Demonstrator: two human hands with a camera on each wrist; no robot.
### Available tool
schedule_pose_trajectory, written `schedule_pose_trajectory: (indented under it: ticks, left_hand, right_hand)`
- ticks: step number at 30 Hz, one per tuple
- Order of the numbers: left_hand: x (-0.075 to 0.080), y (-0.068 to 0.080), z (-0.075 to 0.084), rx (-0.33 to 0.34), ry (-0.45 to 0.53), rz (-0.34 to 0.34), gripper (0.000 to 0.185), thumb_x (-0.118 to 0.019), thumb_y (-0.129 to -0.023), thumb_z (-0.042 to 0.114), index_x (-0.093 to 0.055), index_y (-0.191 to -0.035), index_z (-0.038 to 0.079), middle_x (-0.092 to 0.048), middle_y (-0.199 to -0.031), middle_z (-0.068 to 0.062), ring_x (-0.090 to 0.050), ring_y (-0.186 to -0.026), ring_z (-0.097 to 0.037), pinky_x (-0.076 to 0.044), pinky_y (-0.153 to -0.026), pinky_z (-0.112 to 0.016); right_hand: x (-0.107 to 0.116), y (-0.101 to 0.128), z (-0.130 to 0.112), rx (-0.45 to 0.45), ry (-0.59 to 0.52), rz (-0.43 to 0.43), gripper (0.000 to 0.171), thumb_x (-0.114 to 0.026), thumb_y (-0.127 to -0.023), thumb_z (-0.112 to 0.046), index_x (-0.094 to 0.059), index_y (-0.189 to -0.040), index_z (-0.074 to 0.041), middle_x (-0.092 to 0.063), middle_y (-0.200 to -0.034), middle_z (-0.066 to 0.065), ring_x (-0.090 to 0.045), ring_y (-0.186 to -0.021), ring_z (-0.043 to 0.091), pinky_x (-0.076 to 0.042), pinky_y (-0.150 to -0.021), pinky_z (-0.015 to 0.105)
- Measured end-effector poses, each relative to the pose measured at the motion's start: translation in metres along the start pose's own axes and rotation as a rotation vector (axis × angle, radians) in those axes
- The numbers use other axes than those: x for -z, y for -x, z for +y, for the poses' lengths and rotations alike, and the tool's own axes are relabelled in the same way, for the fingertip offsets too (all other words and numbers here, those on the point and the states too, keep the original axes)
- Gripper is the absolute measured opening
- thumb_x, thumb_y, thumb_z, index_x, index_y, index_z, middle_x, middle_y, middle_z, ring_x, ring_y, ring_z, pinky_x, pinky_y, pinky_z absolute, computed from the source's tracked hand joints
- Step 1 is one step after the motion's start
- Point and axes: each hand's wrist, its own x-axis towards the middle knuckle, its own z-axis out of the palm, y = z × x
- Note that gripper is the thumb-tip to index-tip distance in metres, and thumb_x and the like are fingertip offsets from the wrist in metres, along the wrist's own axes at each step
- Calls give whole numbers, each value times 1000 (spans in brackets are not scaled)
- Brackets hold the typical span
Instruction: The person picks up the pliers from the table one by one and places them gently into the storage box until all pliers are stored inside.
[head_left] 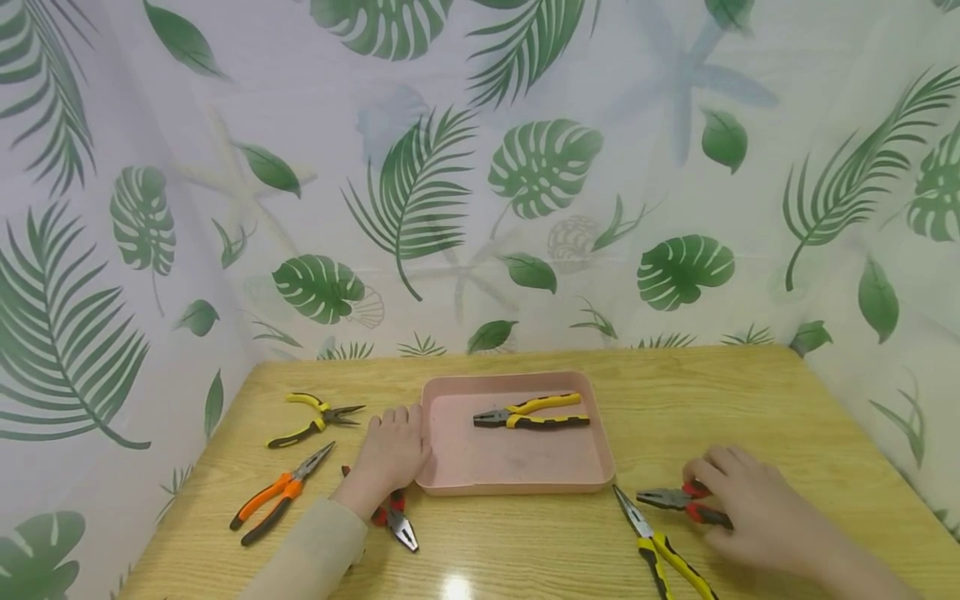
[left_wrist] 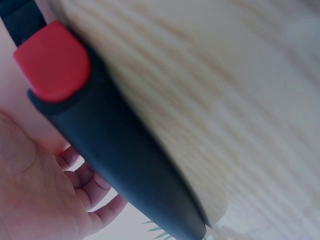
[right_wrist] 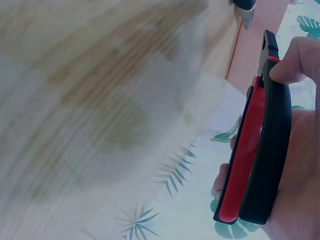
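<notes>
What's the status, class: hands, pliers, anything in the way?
Right hand grips red-and-black pliers on the table. Left hand rests flat beside the pink tray, over another red-handled pair. Yellow long-nose pliers lie close to the right hand.

left arm: sleeved, reaching in from the near edge of the worktop
left hand (head_left: pixel 390 454): palm down, fingers straight and together, lying flat left of centre
right hand (head_left: pixel 750 500): near the front right corner, fingers curled in a grip, thumb (right_wrist: pixel 295 62) pressed on top
</notes>
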Motion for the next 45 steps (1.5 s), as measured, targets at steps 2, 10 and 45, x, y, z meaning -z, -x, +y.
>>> schedule_pose_trajectory:
  ticks: [2,10,45]
  left_hand:
    - [-1,0,0,-1,-4,-6,42,-50,-108,30,-51,-137,0,-62,-117,-19,-61,-111,-35,-47,-96,-52]
    - [-4,0,-1,-10,0,8,33,-51,-107,29,-53,-127,3,-61,-110,-17,-59,-105,-34,-46,-92,-51]
    - [-1,2,-1,5,-11,30,36,-52,-106,30,-52,-131,4,-59,-107,-18,-58,-103,-36,-45,-90,-53]
  right_hand:
    - [2,-2,-2,1,-2,1,49,-83,-63,-21,-66,-109,-28,-53,-102,-13,-44,-89,9,-33,-68,30]
    - [5,-7,-4,7,7,23,45,-84,-66,-23,-65,-107,-28,-55,-102,-12,-46,-90,10,-35,-68,33]
    - [7,-29,-16,68,-9,78,47,-84,-66,-21,-66,-109,-25,-56,-102,-11,-47,-90,11,-41,-72,34]
